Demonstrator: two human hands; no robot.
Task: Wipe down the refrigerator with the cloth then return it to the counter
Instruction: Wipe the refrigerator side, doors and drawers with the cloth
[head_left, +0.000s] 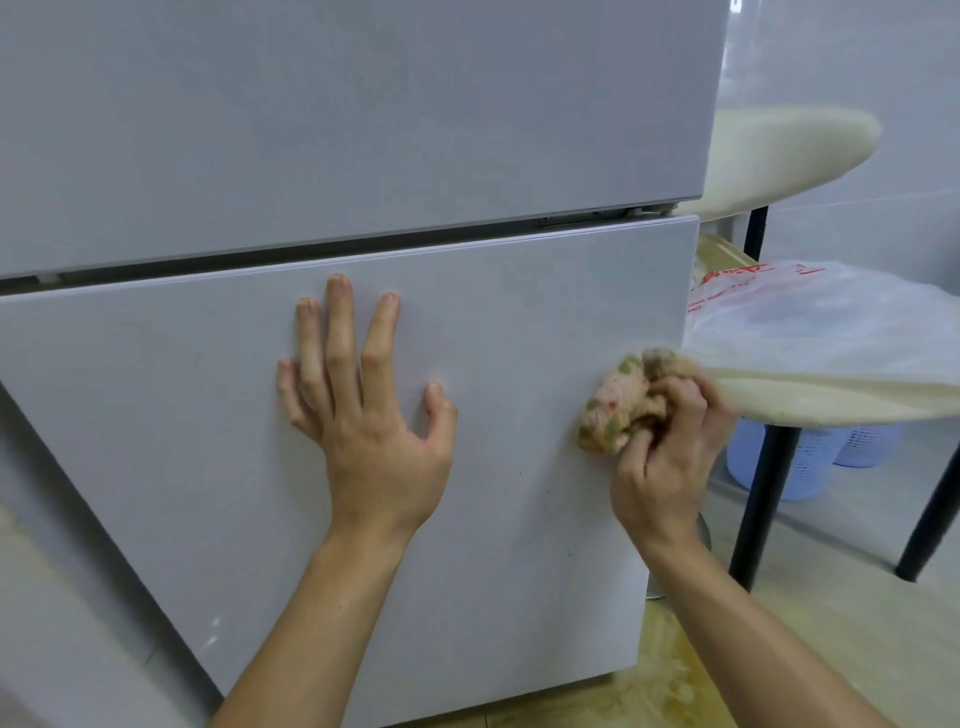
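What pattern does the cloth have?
The cloth is pinkish-beige with green and red flecks, seen in the head view.

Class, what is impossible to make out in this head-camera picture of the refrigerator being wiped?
Head view throughout.
The white refrigerator: top cut off by the upper edge.
The crumpled pink-and-green cloth: partly hidden by the right hand's curled fingers, upper edge blurred.
The clear plastic bag: red print too small to read.
The lilac plastic baskets: mostly hidden by the cream tabletop.
The counter: out of view.
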